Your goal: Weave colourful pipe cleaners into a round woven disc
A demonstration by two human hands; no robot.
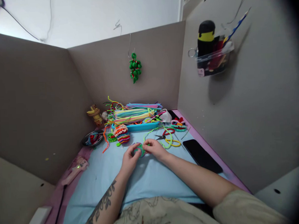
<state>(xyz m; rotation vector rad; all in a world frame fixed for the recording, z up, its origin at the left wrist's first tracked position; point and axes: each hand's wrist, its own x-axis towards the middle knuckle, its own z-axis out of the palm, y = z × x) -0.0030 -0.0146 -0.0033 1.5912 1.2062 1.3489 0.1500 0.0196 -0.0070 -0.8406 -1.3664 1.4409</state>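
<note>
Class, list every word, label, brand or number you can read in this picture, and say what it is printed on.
None can be read.
Sticker on the clear wall holder: too blurred to read.
Black and yellow bottle: no legible print.
Phone: screen dark.
Tattoo on the left forearm: a pattern, no letters discernible.

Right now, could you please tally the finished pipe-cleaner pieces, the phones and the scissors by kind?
Finished pipe-cleaner pieces beside the tray: 2, a white-orange one and a striped one
Hanging green piece: 1
Green piece in both hands: 1
Phone: 1
Scissors: 1
Total: 6
</note>
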